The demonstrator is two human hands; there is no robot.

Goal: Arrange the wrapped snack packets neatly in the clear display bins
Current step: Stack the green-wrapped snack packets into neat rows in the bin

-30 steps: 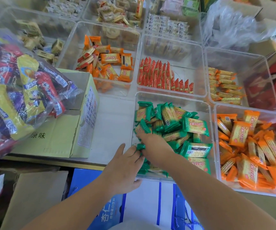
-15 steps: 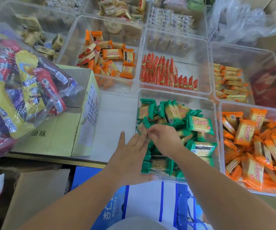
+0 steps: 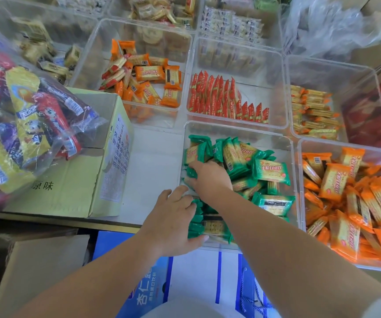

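Note:
A clear bin point(image 3: 237, 130) in front of me holds a loose heap of green wrapped cracker packets point(image 3: 269, 172). At its near left corner several green packets stand in a tight row point(image 3: 214, 228). My left hand point(image 3: 173, 221) cups that row from the left, thumb under its near end. My right hand point(image 3: 212, 177) reaches into the bin just beyond, fingers curled onto green packets at the left wall.
A bin of orange packets point(image 3: 345, 198) sits to the right. Behind are bins with upright red packets point(image 3: 226, 99), orange packets point(image 3: 148, 76) and yellow ones point(image 3: 313, 111). A cardboard box point(image 3: 70, 180) with a bag of mixed snacks point(image 3: 24, 115) stands left. A blue carton point(image 3: 148, 283) lies below.
My right hand moved from the near left corner farther into the bin along the left wall. My left hand closed in from beside the bin onto the row of green packets.

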